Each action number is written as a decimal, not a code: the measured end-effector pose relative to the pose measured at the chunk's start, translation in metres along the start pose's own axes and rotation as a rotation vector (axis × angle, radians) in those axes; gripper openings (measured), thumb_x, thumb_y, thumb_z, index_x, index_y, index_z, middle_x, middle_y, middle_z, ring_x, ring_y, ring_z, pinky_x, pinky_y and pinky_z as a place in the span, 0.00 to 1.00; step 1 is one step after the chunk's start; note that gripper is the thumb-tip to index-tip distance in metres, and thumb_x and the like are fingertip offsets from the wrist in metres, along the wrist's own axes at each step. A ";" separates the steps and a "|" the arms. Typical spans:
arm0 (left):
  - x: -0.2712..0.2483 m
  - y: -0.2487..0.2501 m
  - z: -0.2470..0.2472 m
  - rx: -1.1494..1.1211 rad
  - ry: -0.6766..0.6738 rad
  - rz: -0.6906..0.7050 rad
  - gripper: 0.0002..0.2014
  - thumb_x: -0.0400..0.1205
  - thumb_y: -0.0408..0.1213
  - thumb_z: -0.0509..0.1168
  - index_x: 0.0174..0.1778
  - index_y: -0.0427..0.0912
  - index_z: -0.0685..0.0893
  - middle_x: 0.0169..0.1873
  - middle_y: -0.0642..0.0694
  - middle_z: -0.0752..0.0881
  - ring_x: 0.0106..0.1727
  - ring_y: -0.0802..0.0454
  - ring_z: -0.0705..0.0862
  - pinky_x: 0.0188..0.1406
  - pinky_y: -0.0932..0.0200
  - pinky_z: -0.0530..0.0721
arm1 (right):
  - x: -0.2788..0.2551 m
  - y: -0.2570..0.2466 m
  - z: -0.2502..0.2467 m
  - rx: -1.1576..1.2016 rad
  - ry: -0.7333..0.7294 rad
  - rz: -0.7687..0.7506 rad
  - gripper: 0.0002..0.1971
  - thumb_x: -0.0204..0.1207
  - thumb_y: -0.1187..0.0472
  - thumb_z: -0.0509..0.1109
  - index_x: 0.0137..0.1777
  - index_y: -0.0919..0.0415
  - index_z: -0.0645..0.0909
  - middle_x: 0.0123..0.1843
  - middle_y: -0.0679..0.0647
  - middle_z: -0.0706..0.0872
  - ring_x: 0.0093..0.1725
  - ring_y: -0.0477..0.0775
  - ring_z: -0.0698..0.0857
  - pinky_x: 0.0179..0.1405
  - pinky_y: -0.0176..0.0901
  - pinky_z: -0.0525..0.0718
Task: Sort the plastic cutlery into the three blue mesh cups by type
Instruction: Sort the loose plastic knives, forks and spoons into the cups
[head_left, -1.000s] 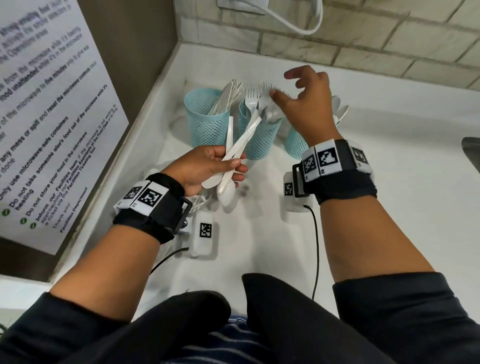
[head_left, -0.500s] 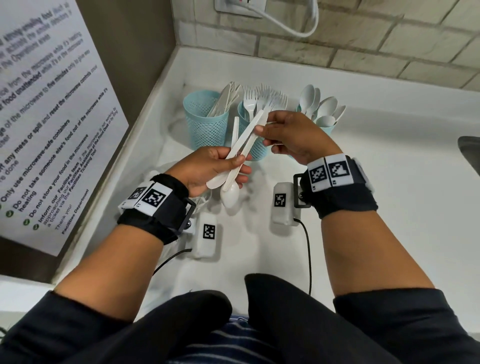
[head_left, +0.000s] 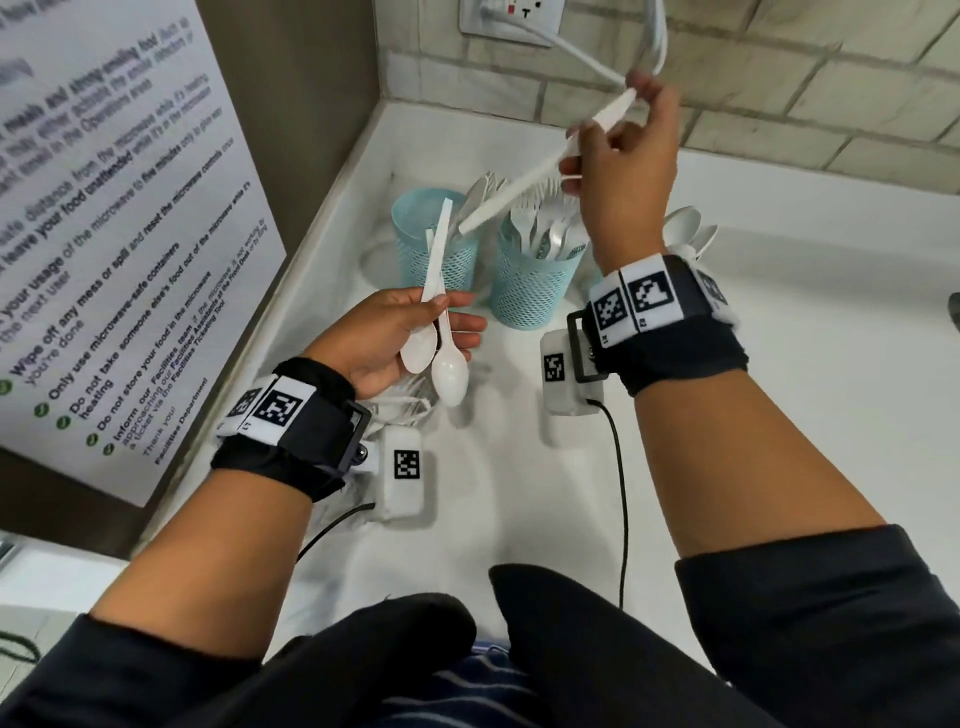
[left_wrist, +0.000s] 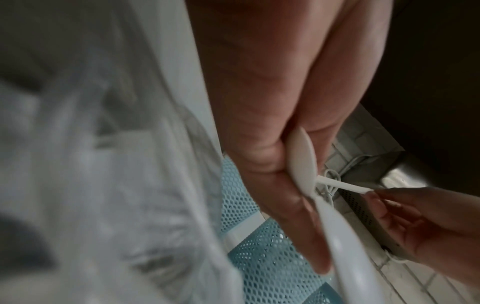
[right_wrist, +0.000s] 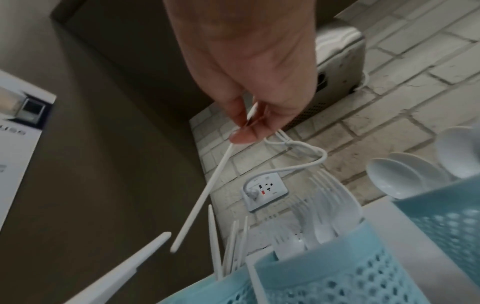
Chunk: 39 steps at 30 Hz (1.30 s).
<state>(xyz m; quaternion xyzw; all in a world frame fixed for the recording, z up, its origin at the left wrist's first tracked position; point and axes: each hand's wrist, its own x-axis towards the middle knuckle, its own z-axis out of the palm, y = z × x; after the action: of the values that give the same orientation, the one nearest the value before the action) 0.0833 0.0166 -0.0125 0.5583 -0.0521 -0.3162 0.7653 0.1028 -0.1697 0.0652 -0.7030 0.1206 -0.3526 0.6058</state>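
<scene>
My left hand (head_left: 447, 317) grips two white plastic spoons (head_left: 434, 338) by their necks, bowls down, handles pointing up toward the cups; the left wrist view shows the spoons (left_wrist: 303, 160) pinched between thumb and fingers. Raised high, my right hand (head_left: 597, 135) pinches a white plastic knife (head_left: 524, 184) that slants down, its lower end just above the left blue mesh cup (head_left: 431, 254), which holds knives. In the right wrist view the knife (right_wrist: 202, 193) hangs from my fingertips (right_wrist: 244, 135). The middle cup (head_left: 535, 296) holds forks. My right wrist mostly hides the third cup; its spoons (head_left: 685, 228) show.
The cups stand in a corner of the white counter (head_left: 779, 415), with a brick wall and a socket with a white cable (head_left: 511, 15) behind. A large notice (head_left: 104, 234) covers the left wall. Two tagged white boxes (head_left: 402, 478) with black cables and a crumpled plastic bag (head_left: 400, 408) lie nearby.
My right hand has drawn the knife out of the bundle in my left hand and lifted it up and back over the cups. My left hand now keeps only the two spoons.
</scene>
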 end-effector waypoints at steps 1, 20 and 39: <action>-0.001 0.000 -0.001 -0.006 0.004 -0.007 0.12 0.86 0.30 0.51 0.54 0.36 0.80 0.37 0.42 0.91 0.38 0.50 0.90 0.43 0.53 0.89 | 0.000 0.000 0.005 -0.017 0.025 -0.053 0.17 0.79 0.72 0.61 0.67 0.61 0.68 0.45 0.68 0.86 0.29 0.52 0.86 0.30 0.46 0.88; -0.007 0.002 0.002 0.001 0.002 -0.009 0.11 0.86 0.31 0.52 0.52 0.35 0.80 0.35 0.43 0.91 0.34 0.51 0.90 0.39 0.57 0.89 | -0.011 0.038 0.036 -0.899 -0.466 -0.504 0.14 0.80 0.57 0.61 0.60 0.52 0.86 0.51 0.54 0.90 0.63 0.60 0.75 0.57 0.49 0.74; -0.009 0.021 0.023 0.255 -0.200 -0.109 0.09 0.83 0.34 0.57 0.52 0.36 0.82 0.28 0.50 0.82 0.23 0.60 0.79 0.34 0.62 0.87 | -0.043 0.038 -0.007 -0.956 -0.671 -0.549 0.27 0.80 0.43 0.58 0.20 0.53 0.65 0.21 0.51 0.77 0.27 0.52 0.74 0.34 0.39 0.63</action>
<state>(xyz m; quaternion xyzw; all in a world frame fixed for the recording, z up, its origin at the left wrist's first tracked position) 0.0746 0.0062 0.0174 0.6187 -0.1375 -0.4020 0.6609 0.0767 -0.1583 0.0144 -0.9726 -0.1158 -0.1631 0.1185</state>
